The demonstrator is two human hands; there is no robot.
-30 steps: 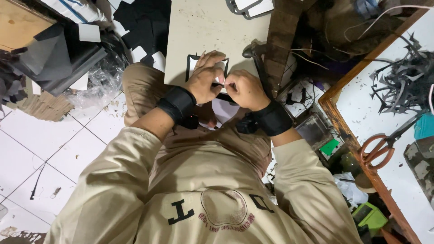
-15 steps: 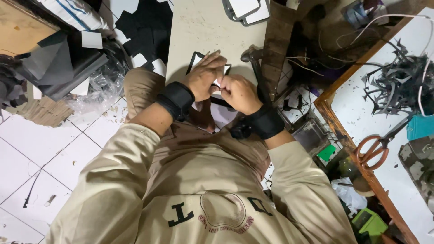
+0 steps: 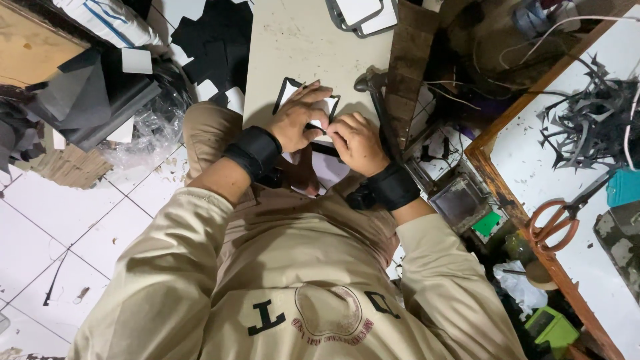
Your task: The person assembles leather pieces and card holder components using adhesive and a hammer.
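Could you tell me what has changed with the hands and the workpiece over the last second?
Very little. The left hand and right hand have stayed pressed together on the white piece with a black border, at the near edge of the pale table; only the fingers shifted slightly. Nothing was picked up or let go. The orange-handled scissors on the side bench have not moved.

Both arms reach forward with elbows bent, forearms converging so the hands meet close together. The left hand (image 3: 301, 119) lies palm down, fingers curled and spread slightly. The right hand (image 3: 357, 141) sits just beside it, knuckles up, fingers bent inward toward the left. Each wrist wears a black band; beige sleeves are pushed up the forearms.
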